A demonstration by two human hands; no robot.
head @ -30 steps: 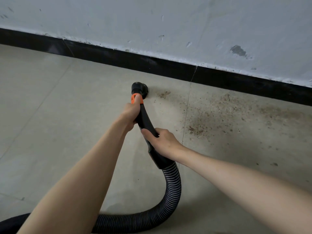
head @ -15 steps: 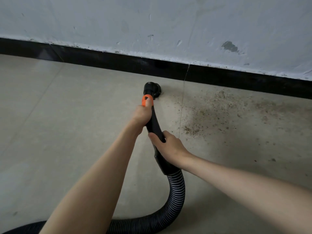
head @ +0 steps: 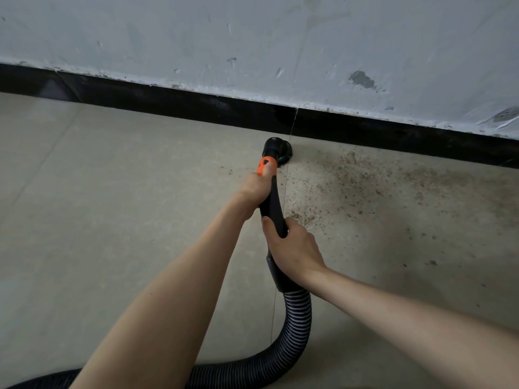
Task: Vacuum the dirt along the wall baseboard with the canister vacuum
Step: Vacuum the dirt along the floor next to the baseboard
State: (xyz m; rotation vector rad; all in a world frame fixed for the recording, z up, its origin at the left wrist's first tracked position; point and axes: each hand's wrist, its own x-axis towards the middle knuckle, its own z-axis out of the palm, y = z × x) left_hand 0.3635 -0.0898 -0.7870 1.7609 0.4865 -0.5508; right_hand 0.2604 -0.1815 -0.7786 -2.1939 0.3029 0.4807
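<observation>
Head view looks down on both bare arms reaching toward twelve o'clock. Left hand (head: 254, 189) curls round the black wand (head: 271, 204) just below its orange collar (head: 266, 166), thumb lying up along the collar. Right hand (head: 295, 248) grips the wand lower down, fingers wrapped over it, just above the ribbed hose (head: 297, 318), which loops away toward seven o'clock. At the wand's tip the round black brush nozzle (head: 278, 153) sits on the floor (head: 112, 192) just beside the black baseboard (head: 196, 105). Brown dirt (head: 365, 181) spreads from the nozzle toward three o'clock along the baseboard.
</observation>
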